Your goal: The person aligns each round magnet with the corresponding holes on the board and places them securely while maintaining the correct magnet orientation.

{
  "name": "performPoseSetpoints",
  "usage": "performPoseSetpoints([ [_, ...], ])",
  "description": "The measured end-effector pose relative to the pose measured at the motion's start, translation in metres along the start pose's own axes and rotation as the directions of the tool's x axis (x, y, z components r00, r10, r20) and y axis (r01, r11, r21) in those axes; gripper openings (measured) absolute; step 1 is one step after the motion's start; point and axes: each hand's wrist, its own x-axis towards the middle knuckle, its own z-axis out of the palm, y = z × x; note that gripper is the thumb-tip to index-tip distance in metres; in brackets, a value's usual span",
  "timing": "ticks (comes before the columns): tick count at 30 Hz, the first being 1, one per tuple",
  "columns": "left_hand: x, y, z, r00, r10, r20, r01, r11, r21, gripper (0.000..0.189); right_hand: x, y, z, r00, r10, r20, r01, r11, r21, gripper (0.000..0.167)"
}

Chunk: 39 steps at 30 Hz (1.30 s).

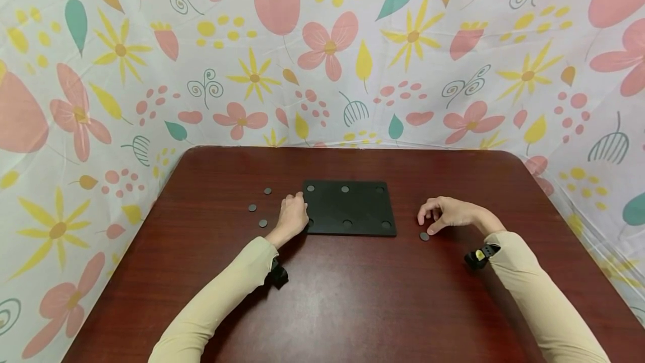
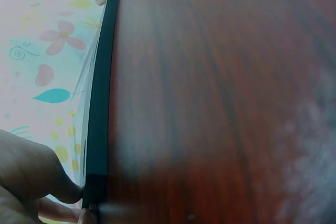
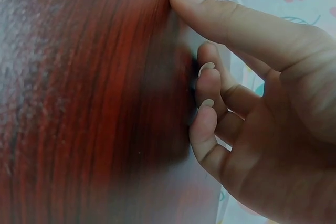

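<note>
A flat black board (image 1: 347,209) with round recesses lies on the table. Grey discs sit in its far-left (image 1: 311,188) and far-middle recesses; the others look dark. My left hand (image 1: 293,214) grips the board's left side, thumb and fingers at its edge, as the left wrist view also shows. Right of the board, my right hand (image 1: 448,212) is low over the table with its thumb tip right at a loose grey disc (image 1: 424,236). Its other fingers are bent and spread away from the thumb, as the right wrist view shows.
Three loose grey discs lie left of the board: a far one (image 1: 267,191), a middle one (image 1: 252,208) and a near one (image 1: 263,223). The reddish-brown table (image 1: 342,296) ends at a flower-patterned curtain (image 1: 327,99) behind and at the sides.
</note>
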Motion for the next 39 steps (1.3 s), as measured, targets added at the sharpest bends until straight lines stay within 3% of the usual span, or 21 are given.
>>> performPoseSetpoints([
  [16,0.002,-0.002,0.003,1.0,0.002,-0.015,-0.002,1.0,0.014,0.039,-0.007,-0.009,0.002,0.998,-0.003,0.062,0.003,1.0,-0.005,0.029],
  [25,0.001,-0.001,0.003,1.0,-0.012,0.01,0.012,1.0,0.003,0.041,-0.008,-0.012,0.009,0.999,0.004,0.048,-0.004,1.0,-0.005,0.027],
  [39,-0.001,-0.002,0.002,1.0,0.02,0.001,-0.02,1.0,-0.004,0.041,-0.008,-0.009,0.014,0.999,-0.046,0.015,0.046,0.999,-0.016,0.021],
])
